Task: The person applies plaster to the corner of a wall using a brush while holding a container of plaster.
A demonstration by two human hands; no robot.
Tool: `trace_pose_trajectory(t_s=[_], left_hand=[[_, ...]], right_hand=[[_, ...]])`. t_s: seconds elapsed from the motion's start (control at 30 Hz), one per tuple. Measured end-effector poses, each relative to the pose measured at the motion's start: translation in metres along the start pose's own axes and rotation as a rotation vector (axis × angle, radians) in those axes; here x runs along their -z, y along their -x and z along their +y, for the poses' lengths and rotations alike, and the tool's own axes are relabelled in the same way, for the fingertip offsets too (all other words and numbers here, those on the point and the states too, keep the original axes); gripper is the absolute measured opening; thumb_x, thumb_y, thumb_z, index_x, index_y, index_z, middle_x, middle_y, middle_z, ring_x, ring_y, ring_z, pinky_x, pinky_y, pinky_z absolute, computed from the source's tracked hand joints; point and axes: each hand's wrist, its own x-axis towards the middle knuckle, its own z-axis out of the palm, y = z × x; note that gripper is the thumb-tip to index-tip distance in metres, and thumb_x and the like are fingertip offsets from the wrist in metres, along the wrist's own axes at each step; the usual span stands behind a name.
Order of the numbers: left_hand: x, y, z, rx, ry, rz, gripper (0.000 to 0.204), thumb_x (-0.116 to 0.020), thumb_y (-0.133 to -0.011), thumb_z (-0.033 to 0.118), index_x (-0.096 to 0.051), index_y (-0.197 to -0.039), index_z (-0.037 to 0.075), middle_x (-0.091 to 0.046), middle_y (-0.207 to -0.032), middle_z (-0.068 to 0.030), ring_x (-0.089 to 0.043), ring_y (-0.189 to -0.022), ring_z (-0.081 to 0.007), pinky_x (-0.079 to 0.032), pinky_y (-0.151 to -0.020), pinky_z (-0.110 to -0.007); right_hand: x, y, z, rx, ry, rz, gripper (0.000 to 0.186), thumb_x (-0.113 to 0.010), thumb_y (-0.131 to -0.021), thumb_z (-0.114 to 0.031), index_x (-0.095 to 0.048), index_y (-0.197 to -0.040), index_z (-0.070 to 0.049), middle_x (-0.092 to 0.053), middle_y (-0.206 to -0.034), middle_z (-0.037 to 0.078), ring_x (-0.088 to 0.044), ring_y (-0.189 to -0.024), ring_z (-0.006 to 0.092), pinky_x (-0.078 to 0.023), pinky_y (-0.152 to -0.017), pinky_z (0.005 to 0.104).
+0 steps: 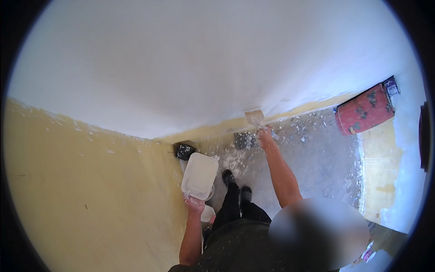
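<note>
My left hand [195, 203] grips the lower end of a white rectangular tray [200, 176], its fingers closed about the rim and powdered white. At arm's length, my right hand [264, 136] is closed round the handle of a wide putty knife [255, 117]. The knife's pale, smeared blade is up against the foot of the wall, by the border between the white coating [181, 68] and the yellow strip. Whether the blade touches the wall, I cannot tell.
A black bucket [184, 151] stands in the corner beyond the tray. White splatter covers the grey floor [312, 158], where a dark square piece [245, 141] lies. At the right is a red patterned drum [365, 110]. The yellow wall [90, 190] runs along my left.
</note>
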Motion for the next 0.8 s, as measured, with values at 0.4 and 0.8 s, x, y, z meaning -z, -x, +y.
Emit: trace_pose_trajectory(t_s=[0.4, 0.8], left_hand=[[-0.019, -0.029, 0.004, 0.032, 0.012, -0.031, 0.063, -0.036, -0.088, 0.049, -0.028, -0.142, 0.018, -0.035, -0.144, -0.0104, -0.041, -0.126, -0.0376, -0.044, -0.085, -0.065], [-0.052, -0.006, -0.002, -0.074, 0.019, -0.053, 0.067, -0.045, -0.084, 0.047, -0.027, -0.142, 0.020, -0.035, -0.143, -0.0114, -0.041, -0.125, -0.0381, -0.048, -0.080, -0.065]], right_hand=[[0.014, 0.263, -0.266, 0.515, -0.309, -0.294, 0.029, -0.050, -0.093, -0.019, -0.053, -0.113, 0.002, -0.048, -0.066, -0.003, -0.040, -0.048, 0.0021, -0.030, -0.039, 0.0183], [-0.023, 0.143, -0.218, 0.594, -0.478, -0.619, 0.024, -0.049, -0.093, -0.023, -0.048, -0.112, -0.009, -0.048, -0.073, -0.003, -0.044, -0.053, 0.0040, -0.033, -0.042, 0.0191]])
